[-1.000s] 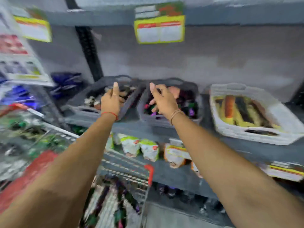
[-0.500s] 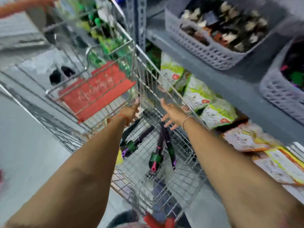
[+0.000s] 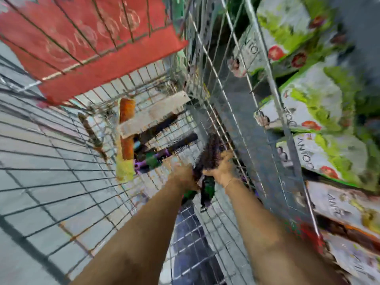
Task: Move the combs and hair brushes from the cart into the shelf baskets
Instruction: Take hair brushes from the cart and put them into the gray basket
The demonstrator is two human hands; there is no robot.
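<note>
1. Since half a second ago you have pushed both arms deeper into the wire cart (image 3: 67,175); your hands, which were spread above the brushes, are now down among them at the cart's floor
2. Your left hand (image 3: 183,176) is smeared by motion blur and its fingers are hidden behind the dark brush cluster, so you cannot tell whether it grips anything
3. Your right hand (image 3: 223,169) is curled around a dark bristled hair brush (image 3: 211,156); the brush's lower end, green and black, is partly covered by your wrist
4. More hair brushes (image 3: 170,145) lie further in on the cart floor: dark bristled heads, purple and green handles, edges too blurred to count
5. An orange brush (image 3: 127,128) and a yellow piece (image 3: 123,167) lie lengthwise beside them, crossed by a pale flat card (image 3: 154,114)
6. The cart is thin metal grid with rust spots; its red plastic seat flap (image 3: 92,44) fills the upper left
7. Grey floor tiles (image 3: 30,212) show through the mesh, and soft green-and-white packets (image 3: 320,103) line the shelf to your right, cut off by the frame
</note>
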